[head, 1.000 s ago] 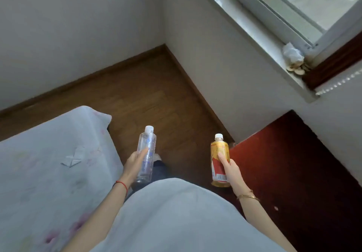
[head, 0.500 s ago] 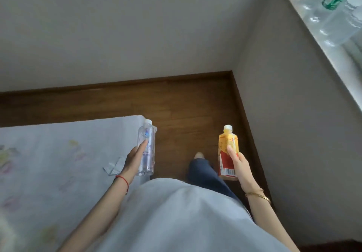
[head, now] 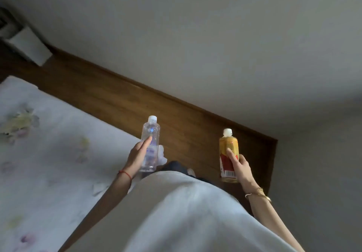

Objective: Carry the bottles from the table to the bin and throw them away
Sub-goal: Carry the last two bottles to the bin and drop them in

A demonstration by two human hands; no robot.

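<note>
Gripping a clear bottle (head: 149, 145), upright, looks empty, at 9 o'clock of centre, left hand (head: 137, 155) closed round it beside the floral-cloth table (head: 49, 153) edge, right hand (head: 239, 167) wrapped on a capped yellow-red drink bottle (head: 228, 153) at 3 o'clock, contents unclear, wood floor (head: 186, 126) and wall (head: 215, 45) at 12.

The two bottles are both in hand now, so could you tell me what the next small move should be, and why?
Probably keep walking and look around for the bin. The left hand grips the clear bottle and the right hand grips the yellow bottle, both upright and capped, but no bin is in view, only wooden floor, wall and cloth-covered table.
</note>
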